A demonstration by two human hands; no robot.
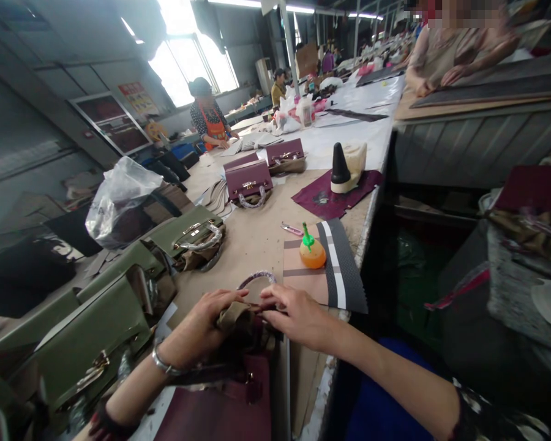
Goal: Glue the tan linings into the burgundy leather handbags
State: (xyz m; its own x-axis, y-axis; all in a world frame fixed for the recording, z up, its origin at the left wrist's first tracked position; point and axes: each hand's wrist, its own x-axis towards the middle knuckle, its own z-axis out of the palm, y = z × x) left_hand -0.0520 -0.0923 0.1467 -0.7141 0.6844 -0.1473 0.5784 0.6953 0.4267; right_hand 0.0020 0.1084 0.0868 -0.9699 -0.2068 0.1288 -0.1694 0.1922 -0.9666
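Observation:
A maroon handbag (215, 407) lies in front of me on the worktable, its flap toward me and its wrapped handle (257, 275) standing up behind my hands. My left hand (209, 321) is curled around the tan cloth lining (236, 315) at the bag's far side. My right hand (298, 312) pinches the same far edge from the right, its fingertips close to those of my left. The fingers partly hide the edge between them. Just beyond my right hand stands a small orange glue bottle (313, 254) with a green nozzle, on a striped sheet (344, 269).
Several green handbags (105, 331) line the left side. Farther up the table are maroon bags (248, 180), a pink cutter (291, 228) and a black cone (338, 168) on maroon material (312, 196). The table edge (371, 214) runs along the right. Co-workers stand at other tables.

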